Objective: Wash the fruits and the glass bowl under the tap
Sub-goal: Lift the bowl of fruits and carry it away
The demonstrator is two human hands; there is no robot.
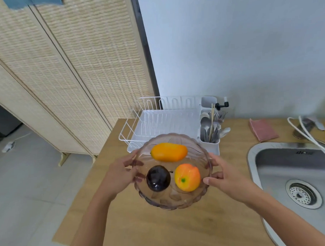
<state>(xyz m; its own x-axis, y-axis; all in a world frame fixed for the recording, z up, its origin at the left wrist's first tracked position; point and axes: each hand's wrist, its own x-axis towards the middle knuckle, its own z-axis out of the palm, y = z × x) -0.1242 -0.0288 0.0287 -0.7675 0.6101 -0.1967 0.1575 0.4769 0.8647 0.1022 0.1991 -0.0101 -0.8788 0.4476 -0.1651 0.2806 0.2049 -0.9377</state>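
Observation:
A clear, ribbed glass bowl (171,201) is held above the wooden counter in front of me. Three fruits lie in it: an orange-yellow mango (169,152) at the far side, a dark purple plum (158,178) at the near left, and an orange peach (187,177) at the near right. My left hand (121,174) grips the bowl's left rim. My right hand (224,177) grips its right rim, thumb over the edge. The tap (305,126) stands at the far right, partly cut off.
A steel sink (270,174) with a drain strainer (303,193) sits to the right. Behind the bowl stands a white dish rack (158,121) with a cutlery holder (211,128). A pink cloth (262,129) lies near the tap. The counter's left edge drops to a tiled floor.

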